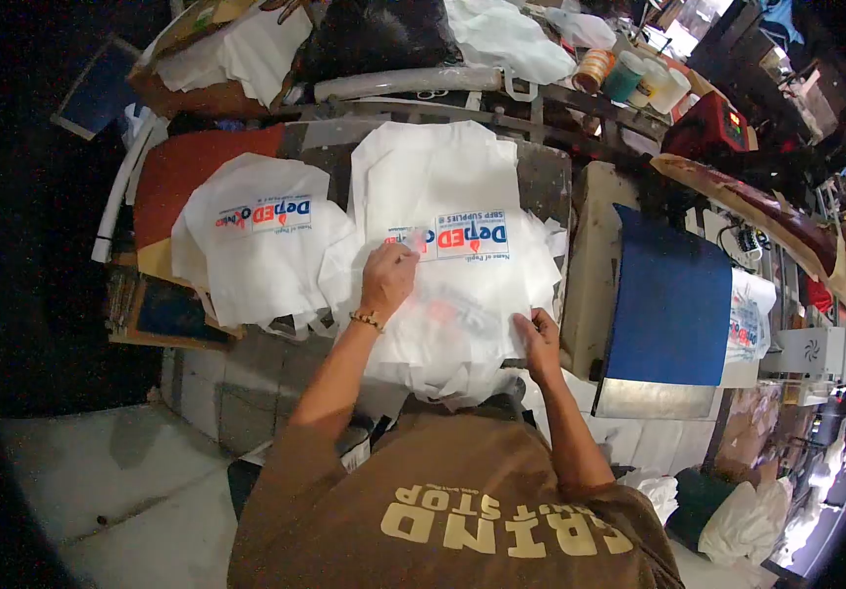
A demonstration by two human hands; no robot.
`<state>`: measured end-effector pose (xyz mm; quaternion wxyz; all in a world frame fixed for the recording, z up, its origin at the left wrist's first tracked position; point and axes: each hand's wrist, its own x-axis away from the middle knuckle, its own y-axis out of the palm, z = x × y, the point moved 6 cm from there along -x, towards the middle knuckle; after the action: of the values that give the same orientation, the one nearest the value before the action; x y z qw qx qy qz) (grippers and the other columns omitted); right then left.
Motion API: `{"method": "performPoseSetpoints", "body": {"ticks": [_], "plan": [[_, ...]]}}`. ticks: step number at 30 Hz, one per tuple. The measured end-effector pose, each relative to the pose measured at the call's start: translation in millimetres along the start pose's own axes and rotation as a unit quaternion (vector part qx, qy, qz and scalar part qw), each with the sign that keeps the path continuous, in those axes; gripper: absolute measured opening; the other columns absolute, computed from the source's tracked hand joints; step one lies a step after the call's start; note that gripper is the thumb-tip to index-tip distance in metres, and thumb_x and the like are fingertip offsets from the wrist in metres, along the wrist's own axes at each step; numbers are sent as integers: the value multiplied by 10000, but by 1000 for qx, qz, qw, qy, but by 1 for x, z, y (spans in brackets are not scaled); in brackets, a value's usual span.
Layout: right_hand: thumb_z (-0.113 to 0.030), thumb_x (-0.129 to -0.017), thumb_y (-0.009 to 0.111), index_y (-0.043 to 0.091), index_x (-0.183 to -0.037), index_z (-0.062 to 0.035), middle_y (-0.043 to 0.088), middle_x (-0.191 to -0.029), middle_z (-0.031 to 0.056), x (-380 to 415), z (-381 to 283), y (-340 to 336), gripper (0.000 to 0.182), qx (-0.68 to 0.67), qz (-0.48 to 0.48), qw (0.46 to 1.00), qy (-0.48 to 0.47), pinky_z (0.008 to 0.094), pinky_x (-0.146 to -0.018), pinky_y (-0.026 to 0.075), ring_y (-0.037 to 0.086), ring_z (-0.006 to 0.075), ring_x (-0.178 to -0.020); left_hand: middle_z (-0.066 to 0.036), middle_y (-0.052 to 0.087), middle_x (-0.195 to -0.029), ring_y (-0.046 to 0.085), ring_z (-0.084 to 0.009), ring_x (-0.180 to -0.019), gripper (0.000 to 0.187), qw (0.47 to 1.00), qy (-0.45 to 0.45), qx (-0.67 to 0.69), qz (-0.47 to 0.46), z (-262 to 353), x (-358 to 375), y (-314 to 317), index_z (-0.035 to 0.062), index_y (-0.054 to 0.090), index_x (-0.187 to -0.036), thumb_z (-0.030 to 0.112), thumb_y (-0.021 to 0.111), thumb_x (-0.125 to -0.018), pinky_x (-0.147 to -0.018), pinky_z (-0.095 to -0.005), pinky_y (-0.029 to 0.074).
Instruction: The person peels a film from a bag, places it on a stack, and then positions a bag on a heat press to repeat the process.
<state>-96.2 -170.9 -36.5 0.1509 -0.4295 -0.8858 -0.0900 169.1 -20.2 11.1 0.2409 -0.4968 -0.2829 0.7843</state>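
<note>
A stack of white fabric bags [442,187] lies in front of me, with blue and red "DepED" print on the top one. Loop handles hang at the near edge, close to my body. My left hand [388,280], with a beaded bracelet at the wrist, rests on the left part of the print, fingers curled and pressed together on the fabric. At the right edge my right hand [541,342] pinches the top bag between thumb and fingers. To the left lies another pile of printed white bags [256,240], away from both hands.
Right of the stack are a pale board [595,265] and a blue flat panel [673,294]. Behind lie a plastic-wrapped roll [408,83], a black plastic bag [374,39], several jars [624,77] and a red device with a lit display [712,123].
</note>
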Motion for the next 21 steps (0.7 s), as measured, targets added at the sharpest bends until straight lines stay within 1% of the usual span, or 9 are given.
{"method": "performPoseSetpoints", "body": {"ticks": [2,4,6,8,10,14,16,20,21], "plan": [[-150,-924,669,582,-860,-73,573,-772,-41,1,-5,2,133,-35,0,999,0,226,-601,387,480,48,-669,-50,633,-853,610,-255,-788,61,1000,-2,0,15,0,0,1,78,695,-816,38,695,-770,-698,-397,485],[-148,-924,667,580,-854,-71,570,-769,-42,2,-2,1,135,-21,5,1000,-1,225,-604,385,477,47,-669,-50,632,-845,613,-250,-778,70,999,12,29,-16,4,5,7,72,696,-823,25,687,-772,-682,-386,498],[-146,-923,664,578,-848,-69,567,-767,-43,-3,-1,1,138,-10,10,1000,-7,224,-607,382,473,46,-669,-54,632,-846,616,-249,-778,71,999,12,43,-20,12,1,3,69,694,-823,17,680,-776,-681,-379,504],[-144,-921,664,574,-837,-65,569,-771,-41,-1,0,-1,146,4,15,1000,-4,224,-606,381,471,45,-671,-57,632,-846,619,-249,-778,74,998,7,61,-26,18,5,2,66,691,-824,10,673,-779,-679,-371,511],[-143,-921,666,573,-838,-67,570,-767,-40,-1,-4,2,146,-16,13,1000,-4,225,-599,380,469,44,-663,-67,636,-852,627,-257,-760,65,996,-39,69,-31,12,5,3,59,684,-824,7,663,-792,-659,-365,527],[-133,-917,674,574,-845,-70,568,-752,-38,-4,2,0,138,-21,15,1000,-9,223,-577,377,466,40,-638,-76,635,-851,635,-273,-730,53,995,-43,87,-19,19,4,2,50,674,-823,4,662,-799,-633,-367,531],[-128,-916,675,575,-849,-71,568,-749,-40,-3,7,-2,133,-22,19,1000,-5,220,-573,376,467,39,-634,-79,636,-855,643,-280,-716,57,992,-34,108,-56,26,10,5,44,678,-836,1,669,-799,-626,-371,536],[-120,-916,674,579,-849,-71,576,-751,-41,-7,11,-2,126,-24,25,999,-4,215,-569,379,474,37,-636,-75,644,-869,650,-278,-724,80,988,-37,132,-67,29,14,8,41,687,-860,0,677,-792,-640,-370,541],[-120,-916,674,579,-849,-71,576,-751,-41,-9,14,-3,126,-24,23,999,-4,215,-569,379,474,37,-636,-76,648,-876,649,-279,-716,78,989,-50,129,-55,28,12,6,40,690,-860,0,678,-794,-642,-370,544]]}}
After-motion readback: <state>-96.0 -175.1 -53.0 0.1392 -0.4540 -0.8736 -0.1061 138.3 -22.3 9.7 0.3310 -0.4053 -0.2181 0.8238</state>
